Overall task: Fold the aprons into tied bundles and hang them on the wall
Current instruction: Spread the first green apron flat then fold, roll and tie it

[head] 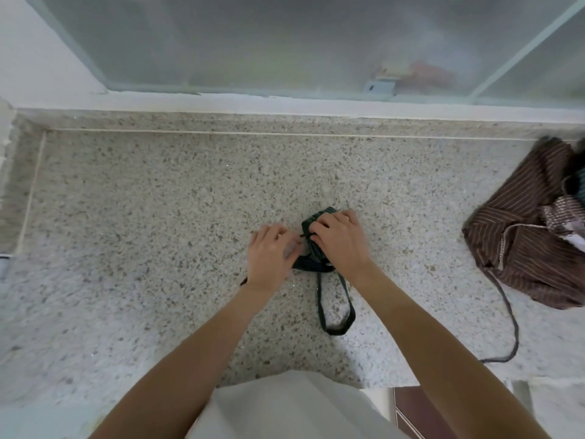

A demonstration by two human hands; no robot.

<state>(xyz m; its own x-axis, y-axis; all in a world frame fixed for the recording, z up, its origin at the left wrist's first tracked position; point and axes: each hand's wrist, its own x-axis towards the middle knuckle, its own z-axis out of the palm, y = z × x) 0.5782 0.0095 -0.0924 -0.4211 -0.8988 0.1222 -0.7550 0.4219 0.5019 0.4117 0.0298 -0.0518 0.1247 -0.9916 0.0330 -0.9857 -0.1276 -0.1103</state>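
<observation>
A dark green apron [313, 245] lies rolled into a small bundle in the middle of the speckled stone counter [158, 201]. Its neck loop [336, 304] trails toward me. My right hand [338, 239] lies over the bundle with its fingers curled round the top of it. My left hand [270, 251] sits just left of the bundle and pinches a thin dark strap end; another bit of strap shows by my left wrist. A brown striped apron [522, 236] lies crumpled at the right edge of the counter.
A long dark string [509, 315] from the brown apron snakes over the counter on the right. A frosted window [285, 42] and its white sill run along the back. The counter's front edge is near my body, with a brown cabinet [418, 410] below.
</observation>
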